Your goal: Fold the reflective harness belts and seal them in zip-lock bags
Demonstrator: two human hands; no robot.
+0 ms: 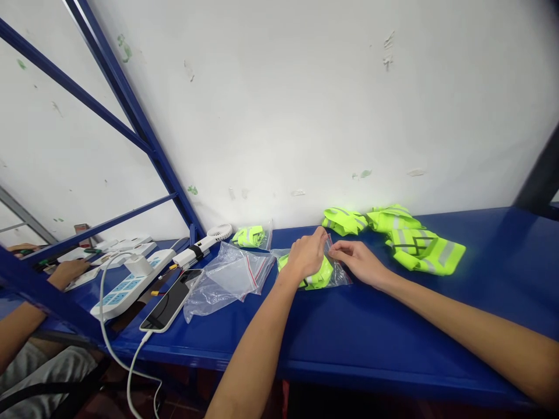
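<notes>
R fingers (pixel 343 247) pinch clr bag (pixel 342 277) @ ~1 o'clock; L fingers (pixel 321 235): can't tell. Risk: hard tug over bulky hi-vis cloth (pixel 318 278) = tear.

A blue table (pixel 371 331) bears neon-yellow garments (pixel 402 235), clear plastic bags (pixel 227 273), a phone (pixel 170 305) and a white fan (pixel 219 232).

From my end, the left hand (pixel 307 254) hides part of the yellow bundle (pixel 321 278) and its own fingertips, so I can't tell their grip. The bottom edge cuts off the left forearm (pixel 257 343) and phone cable (pixel 131 372), the right edge the right forearm (pixel 471 331); I see only part of a co-worker (pixel 21 329) at far left.
</notes>
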